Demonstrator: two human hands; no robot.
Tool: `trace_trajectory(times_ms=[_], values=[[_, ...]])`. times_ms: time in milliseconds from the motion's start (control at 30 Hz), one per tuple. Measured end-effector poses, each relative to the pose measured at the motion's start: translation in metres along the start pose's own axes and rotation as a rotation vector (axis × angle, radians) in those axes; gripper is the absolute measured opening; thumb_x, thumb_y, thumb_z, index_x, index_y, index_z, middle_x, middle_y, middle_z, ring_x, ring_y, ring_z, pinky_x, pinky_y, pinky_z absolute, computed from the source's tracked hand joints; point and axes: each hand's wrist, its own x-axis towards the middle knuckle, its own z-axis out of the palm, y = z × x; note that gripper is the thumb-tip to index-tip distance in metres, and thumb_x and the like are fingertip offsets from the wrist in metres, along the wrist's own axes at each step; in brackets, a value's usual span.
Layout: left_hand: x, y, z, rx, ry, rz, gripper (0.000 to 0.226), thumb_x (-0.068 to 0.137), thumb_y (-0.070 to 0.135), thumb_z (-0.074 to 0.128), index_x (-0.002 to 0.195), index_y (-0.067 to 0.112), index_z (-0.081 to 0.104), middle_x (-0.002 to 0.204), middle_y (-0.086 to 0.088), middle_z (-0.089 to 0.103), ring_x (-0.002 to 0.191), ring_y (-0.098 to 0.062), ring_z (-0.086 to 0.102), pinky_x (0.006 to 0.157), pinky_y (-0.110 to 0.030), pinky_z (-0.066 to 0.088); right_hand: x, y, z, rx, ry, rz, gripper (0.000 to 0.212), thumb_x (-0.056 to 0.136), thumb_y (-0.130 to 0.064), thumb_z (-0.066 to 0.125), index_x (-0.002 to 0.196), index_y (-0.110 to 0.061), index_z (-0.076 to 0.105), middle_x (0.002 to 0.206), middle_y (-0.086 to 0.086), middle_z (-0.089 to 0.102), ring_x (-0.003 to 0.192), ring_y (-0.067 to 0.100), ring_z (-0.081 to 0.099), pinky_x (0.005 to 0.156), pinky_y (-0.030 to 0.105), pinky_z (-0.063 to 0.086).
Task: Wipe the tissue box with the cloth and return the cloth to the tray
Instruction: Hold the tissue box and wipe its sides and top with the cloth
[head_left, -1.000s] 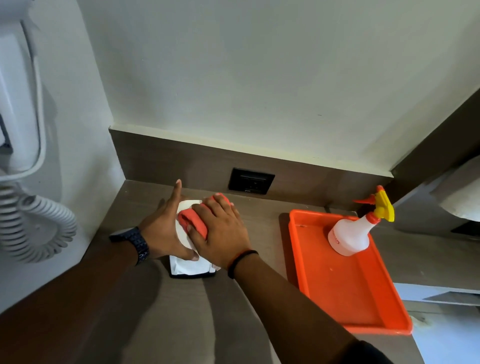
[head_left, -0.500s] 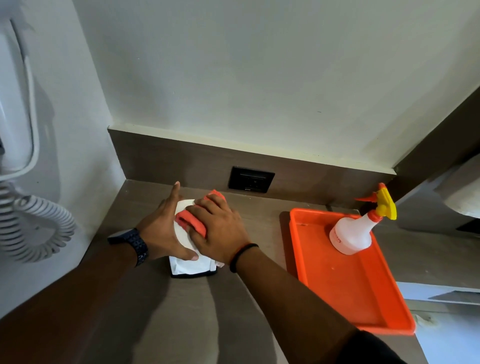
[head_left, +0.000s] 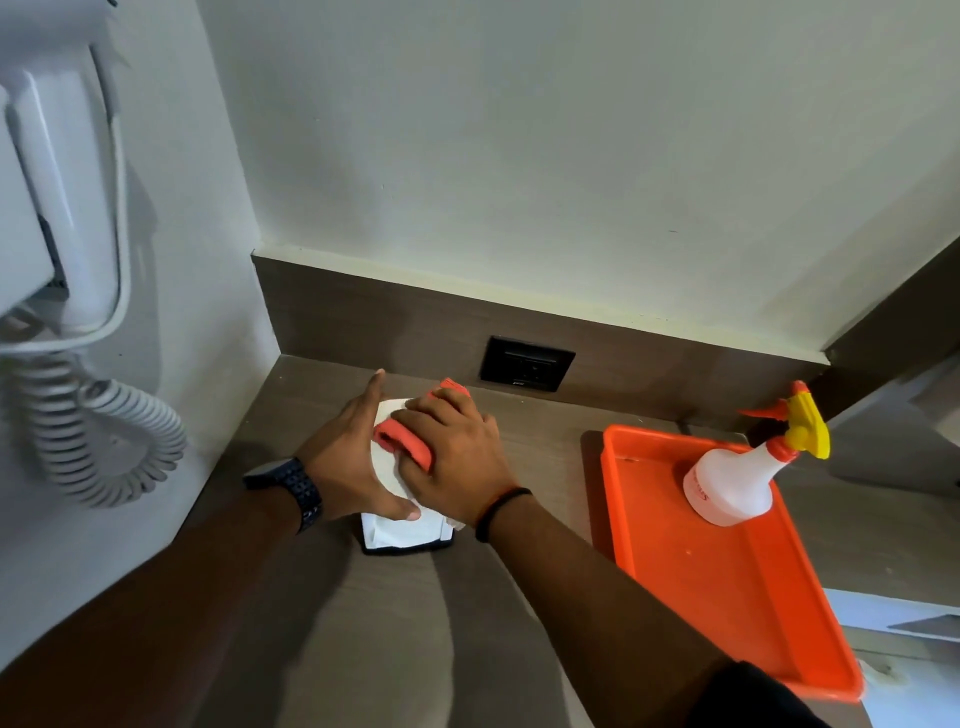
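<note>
A white wall-mounted hair dryer (head_left: 57, 208) hung at the far left, its coiled cord (head_left: 104, 431) looping down beside the side wall. The left hand (head_left: 348, 462), with a dark watch (head_left: 293, 491) on its wrist, lay flat and open against the left side of the tissue box (head_left: 400, 527), fingers stretched toward the back wall and thumb pressed on the box's top near its front edge; it steadied the box without gripping anything. The white box stood on the wood-grain counter (head_left: 363, 649), near the back left corner. The right hand (head_left: 457, 457), a black band (head_left: 498, 506) on its wrist, lay palm-down on top of the box, its fingers curled over the folded orange cloth (head_left: 402, 441) and pressing it to the box; how much of the cloth sat under the palm was hidden, so perhaps most of it. A dark wall socket (head_left: 525, 364) sat in the brown backsplash behind. Well apart to the right, the orange tray (head_left: 727, 587) rested on the counter, with a white spray bottle (head_left: 737, 480), yellow-triggered, standing in its far end.
</note>
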Motion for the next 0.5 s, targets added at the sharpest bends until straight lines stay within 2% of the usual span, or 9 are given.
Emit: trace_trajectory(times_ms=[100, 133, 200, 233, 267, 333, 400, 467, 500], values=[[-0.003, 0.009, 0.003, -0.018, 0.041, -0.074, 0.157, 0.030, 0.056, 0.090, 0.144, 0.030, -0.014, 0.156, -0.006, 0.020, 0.137, -0.026, 0.030, 0.108, -0.040, 0.034, -0.005, 0.016, -0.001, 0.130, 0.033, 0.120, 0.035, 0.084, -0.029, 0.061, 0.118, -0.022, 0.065, 0.120, 0.001, 0.068, 0.117, 0.019, 0.053, 0.097, 0.040, 0.044], [-0.005, 0.015, 0.010, -0.023, 0.126, -0.111, 0.154, 0.032, 0.053, 0.092, 0.146, 0.025, -0.008, 0.154, -0.009, 0.024, 0.136, -0.028, 0.032, 0.107, -0.041, 0.035, -0.005, 0.016, -0.001, 0.278, 0.141, 0.277, 0.028, 0.083, -0.024, 0.061, 0.111, -0.022, 0.067, 0.109, 0.002, 0.072, 0.102, 0.011, 0.058, 0.093, 0.037, 0.047], [-0.012, 0.039, 0.034, -0.038, 0.437, -0.233, 0.144, 0.031, 0.053, 0.092, 0.145, 0.010, 0.015, 0.144, -0.019, 0.037, 0.129, -0.035, 0.040, 0.103, -0.045, 0.038, -0.001, 0.017, -0.004, 0.743, 0.443, 0.743, 0.015, 0.085, -0.025, 0.062, 0.097, -0.019, 0.069, 0.071, -0.003, 0.074, 0.060, 0.003, 0.061, 0.065, 0.027, 0.053], [-0.017, 0.056, 0.047, -0.071, 0.564, -0.323, 0.137, 0.031, 0.056, 0.091, 0.140, 0.006, 0.025, 0.137, -0.023, 0.042, 0.124, -0.040, 0.043, 0.100, -0.048, 0.040, 0.000, 0.021, -0.007, 0.939, 0.592, 0.967, 0.016, 0.087, -0.030, 0.063, 0.096, -0.019, 0.070, 0.057, -0.005, 0.069, 0.048, 0.003, 0.059, 0.054, 0.023, 0.052], [-0.019, 0.071, 0.054, -0.106, 0.622, -0.408, 0.132, 0.032, 0.061, 0.089, 0.136, 0.006, 0.028, 0.134, -0.026, 0.043, 0.123, -0.042, 0.042, 0.100, -0.050, 0.039, -0.002, 0.028, -0.009, 1.065, 0.702, 1.118, 0.020, 0.088, -0.035, 0.064, 0.099, -0.019, 0.070, 0.056, -0.006, 0.068, 0.049, 0.005, 0.061, 0.054, 0.023, 0.053], [-0.016, 0.089, 0.053, -0.052, 0.558, -0.470, 0.136, 0.032, 0.072, 0.082, 0.139, 0.013, 0.023, 0.143, -0.026, 0.031, 0.135, -0.041, 0.026, 0.110, -0.052, 0.026, -0.007, 0.044, -0.011, 1.101, 0.787, 1.231, 0.029, 0.088, -0.038, 0.064, 0.109, -0.019, 0.068, 0.083, 0.000, 0.072, 0.078, 0.017, 0.068, 0.079, 0.034, 0.057], [-0.001, 0.078, 0.040, 0.165, 0.484, -0.232, 0.144, 0.032, 0.076, 0.078, 0.146, 0.018, 0.013, 0.154, -0.020, 0.018, 0.143, -0.035, 0.009, 0.115, -0.051, 0.009, -0.015, 0.057, -0.012, 1.040, 0.800, 1.218, 0.025, 0.088, -0.036, 0.063, 0.110, -0.024, 0.067, 0.097, 0.003, 0.071, 0.095, 0.024, 0.068, 0.094, 0.043, 0.054], [0.017, 0.062, 0.011, 0.370, 0.164, 0.049, 0.142, 0.039, 0.076, 0.077, 0.148, 0.023, 0.002, 0.159, -0.011, 0.008, 0.145, -0.030, 0.001, 0.117, -0.049, 0.003, -0.021, 0.065, -0.012, 1.026, 0.790, 1.168, 0.019, 0.089, -0.032, 0.063, 0.105, -0.024, 0.067, 0.094, 0.001, 0.070, 0.094, 0.024, 0.069, 0.092, 0.042, 0.055], [0.024, 0.057, -0.002, 0.444, -0.034, 0.100, 0.138, 0.044, 0.074, 0.077, 0.148, 0.024, 0.002, 0.160, -0.007, 0.007, 0.145, -0.027, 0.002, 0.118, -0.046, 0.004, -0.024, 0.068, -0.014, 1.013, 0.782, 1.156, 0.022, 0.089, -0.031, 0.062, 0.108, -0.021, 0.067, 0.096, 0.001, 0.071, 0.094, 0.023, 0.068, 0.090, 0.040, 0.055]])
